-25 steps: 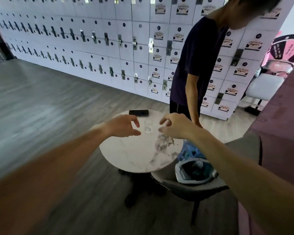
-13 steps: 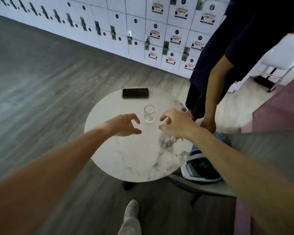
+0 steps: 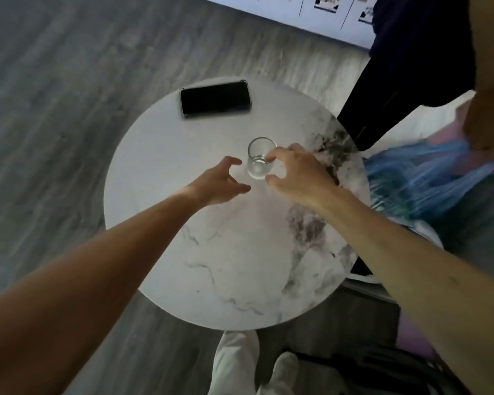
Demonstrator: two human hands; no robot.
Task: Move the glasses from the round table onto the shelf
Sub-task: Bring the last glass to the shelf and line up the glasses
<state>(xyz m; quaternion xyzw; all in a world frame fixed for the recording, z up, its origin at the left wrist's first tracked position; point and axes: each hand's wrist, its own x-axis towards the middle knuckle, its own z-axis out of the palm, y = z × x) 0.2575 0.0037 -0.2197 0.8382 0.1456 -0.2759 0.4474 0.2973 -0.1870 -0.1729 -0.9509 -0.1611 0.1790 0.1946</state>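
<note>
One clear drinking glass [image 3: 259,158] stands upright near the middle of the round white marble table [image 3: 211,266]. My right hand [image 3: 298,173] curls around the glass from the right, its fingertips touching the side and its thumb just below the base; the grip is not closed. My left hand [image 3: 218,182] hovers open just left of the glass, fingers spread, a small gap from it. The shelf is not in view.
A black phone [image 3: 215,97] lies at the table's far edge. Another person in dark clothes [image 3: 405,67] stands at the far right, a hand in a blue plastic bag [image 3: 422,181]. A chair [image 3: 382,366] sits at the near right. White lockers [image 3: 311,12] line the far wall.
My head has tilted down and moved closer over the table. Both hands have closed in on the glass, the right one now touching it.
</note>
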